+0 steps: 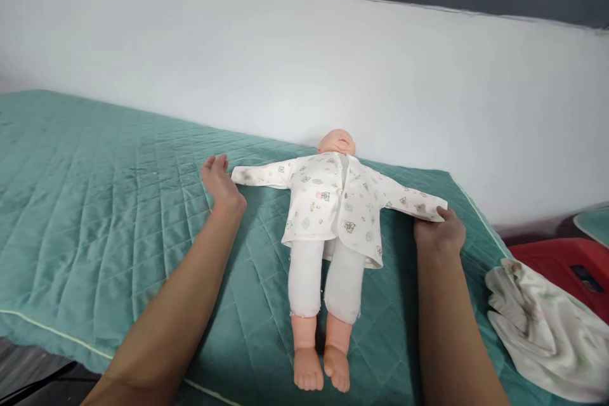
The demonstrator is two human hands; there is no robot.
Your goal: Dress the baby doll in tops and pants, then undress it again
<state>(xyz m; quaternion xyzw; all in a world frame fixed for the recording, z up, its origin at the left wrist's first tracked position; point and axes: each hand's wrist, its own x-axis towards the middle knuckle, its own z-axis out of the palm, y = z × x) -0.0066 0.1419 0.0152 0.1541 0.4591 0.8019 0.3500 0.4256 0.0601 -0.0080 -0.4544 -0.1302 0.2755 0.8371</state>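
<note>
A baby doll (337, 139) lies on its back, head toward the wall and bare feet toward me. It wears a white jacket (314, 203) printed with small animals, and its legs are white down to the shins. Both sleeves stretch out sideways. At the cuff of the sleeve on the left is my left hand (221, 181), fingers extended; whether it touches the cuff I cannot tell. My right hand (441, 231) grips the end of the other sleeve (419, 203), thumb on top and fingers underneath.
A green quilted cover (118, 203) spreads under the doll, with a white wall (238, 63) behind. On the right edge lies a crumpled white printed cloth (547, 330), beside a red plastic object (561, 260). Dark floor shows at lower left.
</note>
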